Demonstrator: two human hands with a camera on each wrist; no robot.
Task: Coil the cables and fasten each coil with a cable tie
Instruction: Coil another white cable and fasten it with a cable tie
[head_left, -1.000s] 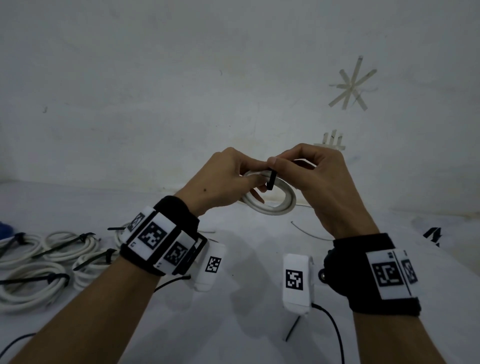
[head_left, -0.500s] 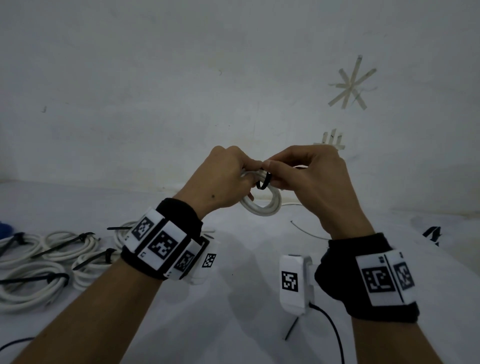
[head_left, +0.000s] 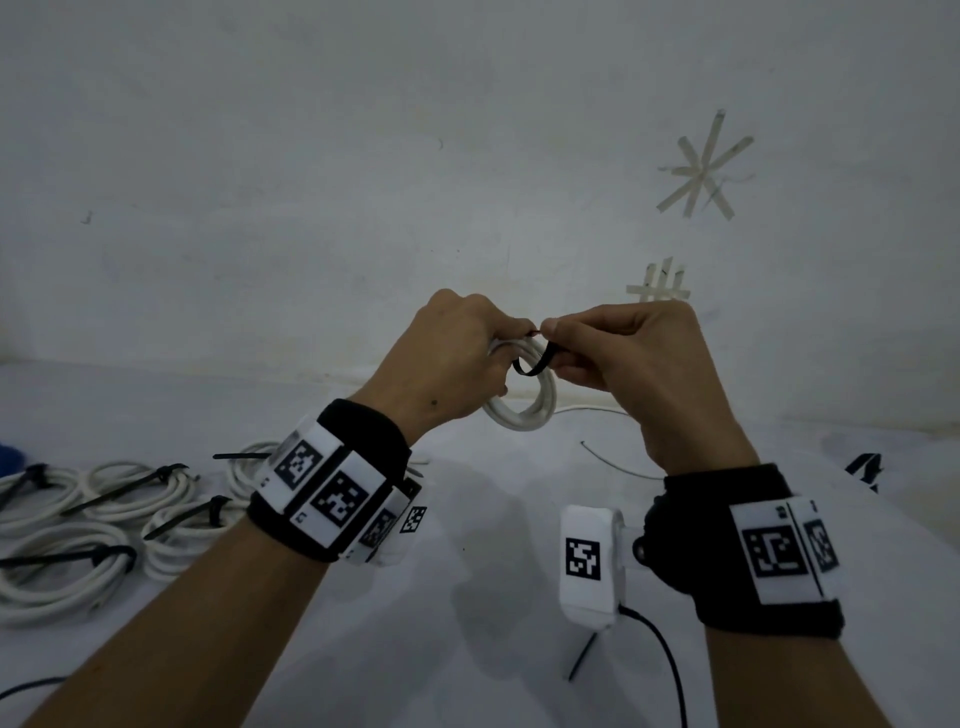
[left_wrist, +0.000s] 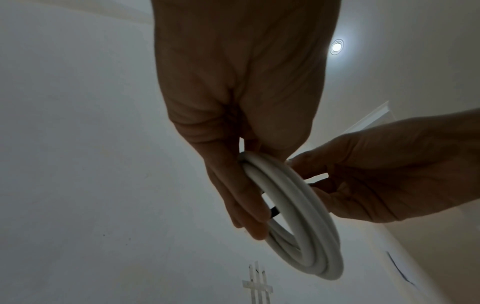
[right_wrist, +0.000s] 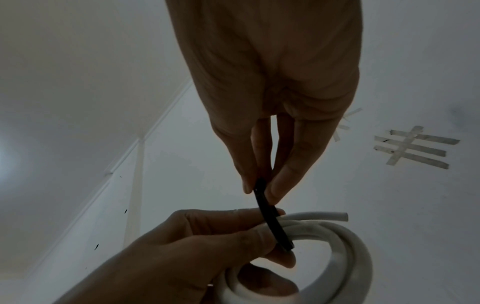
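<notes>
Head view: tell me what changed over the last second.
The cable tie, a straight strip a second ago, now curves in a loop round the white coil. The right hand still pinches it; the left hand still holds the coil. Tied coils on the table unchanged.

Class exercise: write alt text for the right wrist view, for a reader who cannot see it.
Seen from below, the right hand pinches a black cable tie between fingertips, while the left hand grips a white cable coil that the tie curves against. Tape strips mark the pale wall behind.
</notes>
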